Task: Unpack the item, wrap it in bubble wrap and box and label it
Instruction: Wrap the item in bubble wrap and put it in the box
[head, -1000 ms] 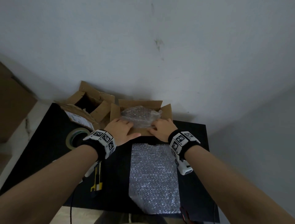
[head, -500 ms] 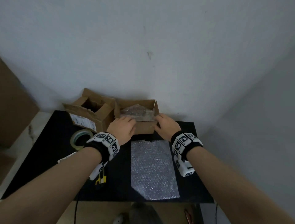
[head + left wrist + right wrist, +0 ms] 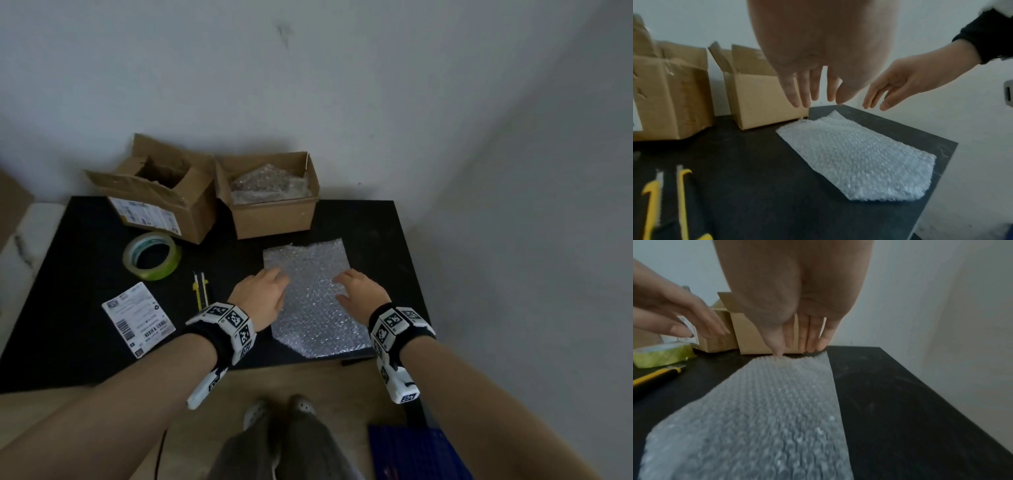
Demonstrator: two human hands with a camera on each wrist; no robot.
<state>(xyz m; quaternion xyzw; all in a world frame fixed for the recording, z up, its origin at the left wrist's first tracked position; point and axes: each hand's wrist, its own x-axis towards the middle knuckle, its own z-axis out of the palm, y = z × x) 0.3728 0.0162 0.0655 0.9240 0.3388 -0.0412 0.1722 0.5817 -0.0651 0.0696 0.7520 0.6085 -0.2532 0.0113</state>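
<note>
A flat sheet of bubble wrap (image 3: 315, 301) lies on the black table (image 3: 85, 274), also seen in the wrist views (image 3: 857, 159) (image 3: 764, 410). Both hands hover just above it with straight fingers and hold nothing: my left hand (image 3: 262, 294) over its left edge, my right hand (image 3: 356, 289) over its right side. Behind it stands an open cardboard box (image 3: 274, 216) with the bubble-wrapped item (image 3: 265, 185) inside. A white shipping label (image 3: 138, 318) lies at the front left.
A second, torn-open cardboard box (image 3: 161, 192) stands at the back left. A roll of greenish tape (image 3: 152, 255) and a yellow utility knife (image 3: 200, 289) lie left of the sheet. The wall runs close behind the boxes; the table's front edge is near my wrists.
Both hands have let go of the box with the wrapped item and drawn back toward me, down over the flat bubble wrap sheet. The head view has tilted downward.
</note>
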